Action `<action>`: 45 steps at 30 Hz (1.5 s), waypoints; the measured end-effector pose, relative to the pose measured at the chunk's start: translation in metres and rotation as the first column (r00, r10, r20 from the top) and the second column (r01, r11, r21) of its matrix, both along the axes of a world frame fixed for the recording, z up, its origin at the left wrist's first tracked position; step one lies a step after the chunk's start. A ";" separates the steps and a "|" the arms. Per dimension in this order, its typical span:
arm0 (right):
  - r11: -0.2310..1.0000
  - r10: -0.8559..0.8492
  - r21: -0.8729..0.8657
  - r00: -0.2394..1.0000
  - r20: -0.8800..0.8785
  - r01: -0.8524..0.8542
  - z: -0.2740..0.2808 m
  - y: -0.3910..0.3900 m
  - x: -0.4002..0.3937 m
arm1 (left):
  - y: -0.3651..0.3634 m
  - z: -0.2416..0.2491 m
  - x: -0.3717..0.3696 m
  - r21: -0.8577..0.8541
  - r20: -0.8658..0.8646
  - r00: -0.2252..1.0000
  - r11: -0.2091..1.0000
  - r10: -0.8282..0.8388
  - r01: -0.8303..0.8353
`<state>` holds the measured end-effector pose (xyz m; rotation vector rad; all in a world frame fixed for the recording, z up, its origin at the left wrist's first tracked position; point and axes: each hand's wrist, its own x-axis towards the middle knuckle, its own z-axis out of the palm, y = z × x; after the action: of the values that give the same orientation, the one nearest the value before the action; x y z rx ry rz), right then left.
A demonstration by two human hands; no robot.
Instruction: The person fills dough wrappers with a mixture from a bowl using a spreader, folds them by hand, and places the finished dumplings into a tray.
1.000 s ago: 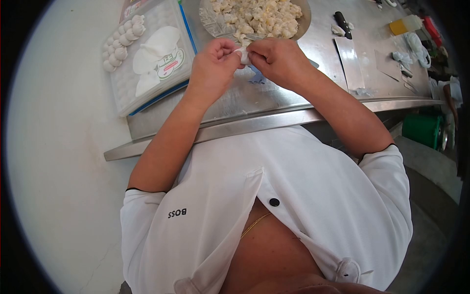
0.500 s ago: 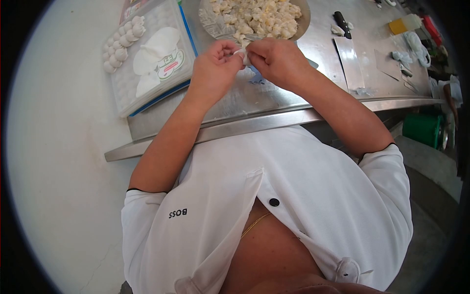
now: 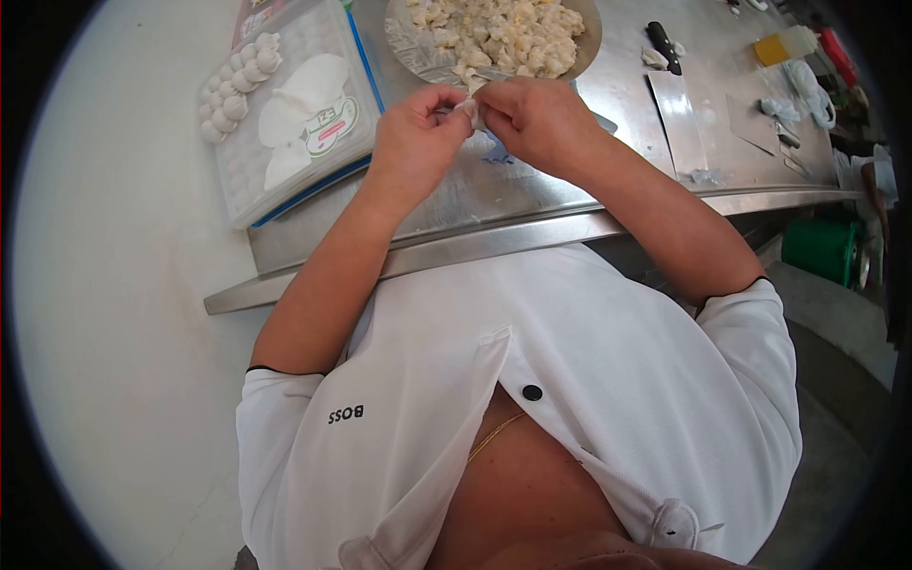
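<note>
Close to the bowl's near edge, my left hand (image 3: 425,133) and my right hand (image 3: 532,119) meet at the fingertips. Between them they pinch a small white dumpling (image 3: 472,111), mostly hidden by the fingers. Just beyond my hands is a metal bowl (image 3: 591,43) of chunky, pale yellow-white filling (image 3: 518,38). Left of my left hand, a pale plastic tray (image 3: 249,185) holds a cluster of finished-looking white dumplings (image 3: 237,85). Thin white sheets (image 3: 328,71) lie beside them, near a printed label.
On the steel table (image 3: 570,195), a black-handled knife (image 3: 676,114) lies to the right. Farther right are a scraper-like metal blade (image 3: 750,123), a bottle of yellow liquid (image 3: 787,46) and crumpled plastic (image 3: 809,93). A green container (image 3: 819,252) stands below the table.
My fingers have shifted slightly around the dumpling, and my right hand sits a little lower. Both hands still pinch it; the tray, bowl and knife have not moved.
</note>
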<state>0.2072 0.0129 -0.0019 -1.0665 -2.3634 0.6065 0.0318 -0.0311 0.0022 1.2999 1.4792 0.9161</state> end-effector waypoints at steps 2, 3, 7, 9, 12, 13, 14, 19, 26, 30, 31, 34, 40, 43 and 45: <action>0.999 -0.032 -0.005 0.999 -0.040 0.032 0.000 0.000 -0.001 | 0.001 0.000 0.001 0.011 0.128 0.991 0.999 0.034 -0.036; 0.999 -0.047 -0.008 0.998 -0.049 0.047 0.001 0.000 -0.001 | 0.002 0.001 0.001 0.015 0.253 0.965 0.997 0.067 -0.073; 0.999 -0.031 -0.041 0.999 0.043 0.033 0.005 0.001 0.001 | 0.001 0.000 -0.002 -0.004 0.124 0.992 1.000 0.025 -0.025; 0.999 -0.049 -0.021 0.998 0.038 0.050 0.004 -0.001 -0.001 | 0.000 -0.003 -0.002 0.015 0.042 0.999 1.000 0.021 -0.021; 0.998 -0.052 0.040 0.998 -0.028 0.053 0.000 -0.002 -0.002 | 0.000 -0.002 -0.001 0.010 -0.013 1.000 1.000 0.011 -0.011; 0.996 -0.035 0.081 0.995 -0.090 0.042 -0.002 -0.002 -0.002 | 0.000 -0.001 -0.001 0.010 -0.013 1.000 1.000 0.011 -0.011; 0.996 -0.033 0.080 0.995 -0.090 0.041 -0.002 -0.001 -0.002 | 0.000 0.000 -0.001 0.007 -0.029 1.000 1.000 -0.002 0.003; 1.000 -0.022 -0.023 0.981 -0.195 0.018 -0.005 0.004 -0.001 | 0.002 0.006 -0.005 0.009 0.000 1.000 1.000 0.030 -0.030; 0.741 -0.272 -0.671 0.895 -0.352 -0.039 0.020 0.002 -0.005 | 0.007 0.005 -0.009 -0.139 0.507 0.861 0.990 0.042 0.034; 0.863 -0.194 -0.504 0.891 -0.411 -0.045 0.005 0.001 -0.005 | 0.009 0.002 -0.010 -0.200 0.715 0.698 0.967 0.035 0.156; 0.931 -0.142 -0.365 0.915 -0.378 -0.006 0.003 0.002 -0.004 | 0.010 0.001 -0.010 -0.201 0.715 0.699 0.967 0.035 0.157; 0.974 -0.115 -0.221 0.937 -0.331 0.042 0.014 -0.001 -0.003 | 0.011 -0.005 -0.013 -0.205 0.729 0.682 0.969 0.058 0.136; 0.979 -0.012 -0.194 0.940 -0.340 -0.058 0.003 0.003 0.000 | 0.013 -0.004 -0.017 -0.281 0.755 0.647 0.943 0.104 0.177; 0.992 0.094 -0.051 0.946 -0.310 -0.115 0.007 0.003 0.002 | 0.014 -0.002 -0.018 -0.268 0.769 0.633 0.942 0.082 0.203; 0.992 0.100 -0.036 0.937 -0.336 -0.119 0.007 0.003 0.002 | 0.015 0.000 -0.021 -0.245 0.802 0.594 0.942 0.063 0.231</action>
<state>0.2096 0.0162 0.0051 -0.7845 -2.1273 0.8282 0.0112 -0.0157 0.0021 0.5392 0.7677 0.9579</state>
